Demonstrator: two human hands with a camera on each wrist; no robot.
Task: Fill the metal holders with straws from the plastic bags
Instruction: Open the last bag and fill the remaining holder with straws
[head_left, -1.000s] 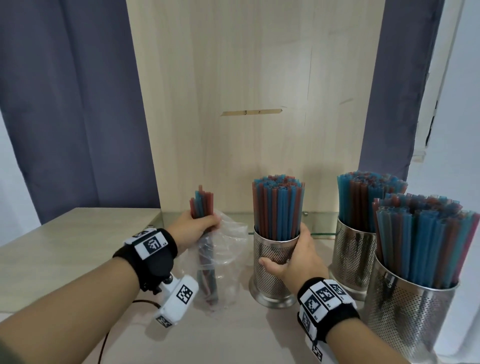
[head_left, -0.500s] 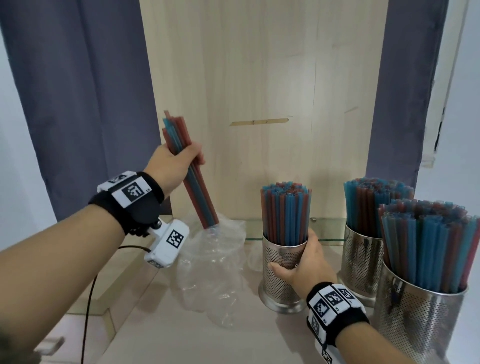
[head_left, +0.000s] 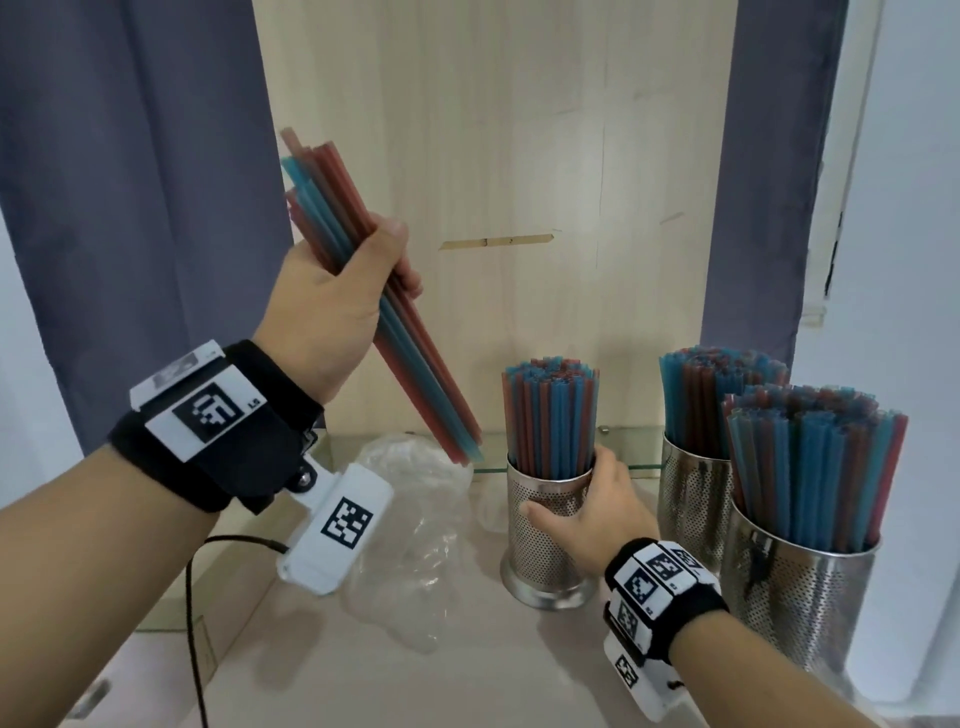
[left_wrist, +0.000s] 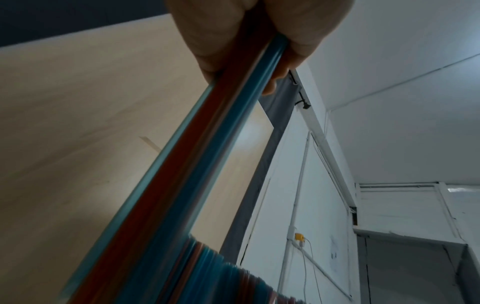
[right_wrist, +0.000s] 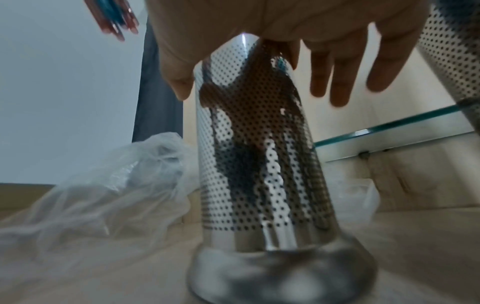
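Observation:
My left hand (head_left: 337, 291) grips a bundle of red and blue straws (head_left: 415, 364), raised and tilted, its lower ends pointing down-right near the top of the middle metal holder (head_left: 540, 551). That perforated holder stands on the table packed with upright straws (head_left: 550, 415). My right hand (head_left: 587, 509) wraps its upper part, thumb in front and fingers behind. In the left wrist view the straw bundle (left_wrist: 207, 164) runs down from my left hand (left_wrist: 246, 30). The right wrist view shows the holder (right_wrist: 259, 164) under my right hand (right_wrist: 259, 16). An empty clear plastic bag (head_left: 415, 519) lies crumpled left of the holder.
Two more full metal holders (head_left: 691, 499) (head_left: 800, 597) stand close on the right. A low glass shelf (head_left: 639, 447) and a wooden back panel (head_left: 519, 156) lie behind. Grey curtains hang on both sides. A black cable (head_left: 192, 623) trails at the table's left edge.
My left hand has pulled the straw bundle up out of the plastic bag and raised it, tilting its lower ends towards the middle holder. My right hand has stayed on that holder.

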